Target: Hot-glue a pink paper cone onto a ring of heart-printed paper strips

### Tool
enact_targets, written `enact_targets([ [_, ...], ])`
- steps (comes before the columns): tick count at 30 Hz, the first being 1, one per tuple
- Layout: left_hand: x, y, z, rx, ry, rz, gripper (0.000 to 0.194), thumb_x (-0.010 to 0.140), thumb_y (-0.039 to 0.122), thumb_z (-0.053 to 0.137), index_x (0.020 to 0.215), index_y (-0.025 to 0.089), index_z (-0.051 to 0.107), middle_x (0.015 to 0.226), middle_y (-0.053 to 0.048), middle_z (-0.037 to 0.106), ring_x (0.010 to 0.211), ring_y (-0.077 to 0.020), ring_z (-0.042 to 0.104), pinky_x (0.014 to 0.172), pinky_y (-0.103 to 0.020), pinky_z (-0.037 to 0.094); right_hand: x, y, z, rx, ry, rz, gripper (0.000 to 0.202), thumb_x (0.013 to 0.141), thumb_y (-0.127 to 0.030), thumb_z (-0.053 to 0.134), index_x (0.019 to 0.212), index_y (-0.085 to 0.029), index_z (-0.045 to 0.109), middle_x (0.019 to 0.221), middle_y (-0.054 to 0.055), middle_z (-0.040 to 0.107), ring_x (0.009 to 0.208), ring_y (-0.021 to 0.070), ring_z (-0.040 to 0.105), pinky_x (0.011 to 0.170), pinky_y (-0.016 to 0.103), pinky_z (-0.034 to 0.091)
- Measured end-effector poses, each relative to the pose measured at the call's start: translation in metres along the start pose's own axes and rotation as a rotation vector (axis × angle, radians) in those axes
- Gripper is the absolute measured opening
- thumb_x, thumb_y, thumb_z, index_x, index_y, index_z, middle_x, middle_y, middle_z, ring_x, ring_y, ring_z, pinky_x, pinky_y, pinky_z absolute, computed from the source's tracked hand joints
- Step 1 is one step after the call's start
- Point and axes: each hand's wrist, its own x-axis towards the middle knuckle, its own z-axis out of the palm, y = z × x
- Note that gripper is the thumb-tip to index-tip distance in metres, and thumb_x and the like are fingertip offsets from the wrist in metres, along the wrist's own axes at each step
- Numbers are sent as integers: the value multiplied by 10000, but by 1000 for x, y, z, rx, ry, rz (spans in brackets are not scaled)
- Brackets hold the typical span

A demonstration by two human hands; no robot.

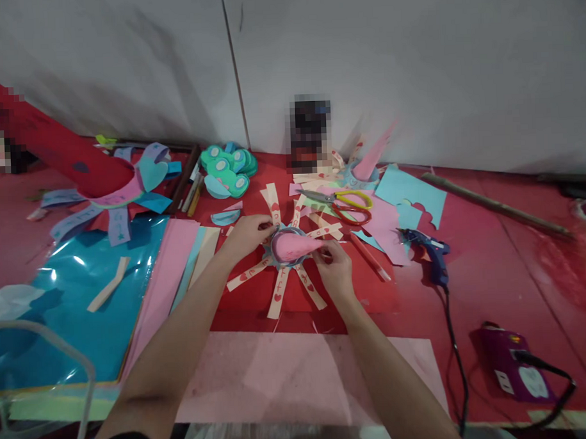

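Observation:
A paper craft lies in front of me: a pink paper cone (294,244) stands inside a light blue ring, with cream paper strips (278,290) spreading out all round, marked with red letters and hearts. My left hand (249,237) is closed on the upper left edge of the ring, its fingertips partly hidden. My right hand (335,263) is closed at the right side, with fingers by the cone's tip and the ring's edge. Under the craft is a red sheet (248,304). A red pen (371,258) lies right of my right hand.
Scissors (338,199) rest on paper scraps behind the craft. A blue glue gun (431,250) sits to the right, its cord trailing near a purple power socket box (514,365). Green paper cutouts (226,170) and a red tube with purple strips (99,168) stand left. A stick (497,203) lies back right.

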Motion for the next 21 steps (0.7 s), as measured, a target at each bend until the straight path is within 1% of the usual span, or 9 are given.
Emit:
enact_targets([
  [5,1,0,-1,30,74,3,237,776,337,472,736,162,628,733,-42,654,629,-153,563,573,-237,365,-1,0,0,24,41,-27,150,821,-296,513,857,-186,609,814,26,592,728,105,554,657,227,467],
  [7,3,-1,-1,70,113,45,232,771,327,476,726,160,631,805,-63,655,700,-170,571,623,-251,381,-1,0,0,15,60,-15,163,820,-312,518,862,-183,608,790,24,586,704,102,541,643,224,463],
  [9,3,-2,-1,86,120,91,228,768,321,477,717,154,624,852,-73,646,743,-177,567,652,-260,386,-1,0,1,8,73,-10,165,817,-317,522,861,-181,605,780,23,584,696,100,538,642,225,462],
  [11,2,-3,-1,48,88,95,239,778,333,467,736,150,615,826,-62,639,723,-169,563,632,-254,386,0,2,1,27,68,-4,160,817,-313,521,865,-182,599,799,25,590,710,102,549,655,230,467],
  [14,0,-2,-2,-61,15,60,260,784,371,468,762,149,601,746,-28,633,658,-148,561,570,-229,383,0,4,1,72,49,23,171,817,-324,519,878,-182,591,833,34,601,734,110,566,672,243,477],
  [16,-3,0,-4,-111,-14,45,258,779,379,476,750,151,592,687,-10,624,607,-134,554,536,-216,379,1,4,1,61,52,35,197,817,-348,519,888,-178,590,843,41,607,739,118,571,681,256,479],
  [17,-4,2,-5,-118,-13,50,250,779,373,479,737,152,588,662,-3,618,585,-128,548,526,-212,377,1,3,1,43,63,39,215,817,-363,518,897,-175,588,849,45,610,744,122,572,689,263,478],
  [19,-7,9,-9,-98,25,74,248,786,365,477,710,154,583,628,3,608,564,-121,538,523,-210,377,1,0,-1,20,119,51,261,828,-394,497,933,-169,577,885,56,612,782,133,576,725,281,472],
  [21,-10,17,-13,-51,105,98,265,798,370,472,697,155,591,638,-2,616,585,-126,545,548,-217,391,2,-3,-2,32,192,81,307,850,-424,448,985,-169,553,952,70,603,861,146,573,780,302,463],
])
